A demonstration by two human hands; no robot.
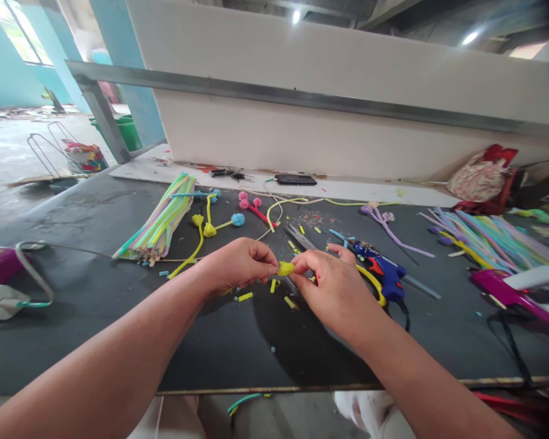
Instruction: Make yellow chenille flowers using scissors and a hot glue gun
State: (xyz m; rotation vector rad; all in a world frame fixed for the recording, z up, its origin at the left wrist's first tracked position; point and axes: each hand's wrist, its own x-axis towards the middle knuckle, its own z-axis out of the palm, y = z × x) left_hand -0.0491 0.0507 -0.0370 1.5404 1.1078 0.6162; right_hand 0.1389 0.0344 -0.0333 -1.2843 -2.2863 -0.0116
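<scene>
My left hand (pixel 244 263) pinches one end of a short yellow fuzzy piece (pixel 285 268) that looks like chenille stem. The other end is between the fingertips of my right hand (pixel 332 286), so both hands are closed on it. Behind my right hand are scissors (pixel 301 236) with a yellow handle loop (pixel 374 285); their middle is hidden, and I cannot tell if the hand touches them. Short yellow cut bits (pixel 246 297) are scattered around the hands. Beyond my left hand lie yellow stems with fuzzy balls (pixel 209 229) and a light blue ball (pixel 238 219).
A bundle of pastel chenille stems (pixel 158 222) lies left, another bundle (pixel 507 235) right. A blue glue gun (pixel 387 274) sits beside my right hand. Purple-and-white devices (pixel 516 292) stand at both sides. Pink (pixel 251 207) and purple (pixel 384 222) stems and a black phone (pixel 296 180) lie farther back.
</scene>
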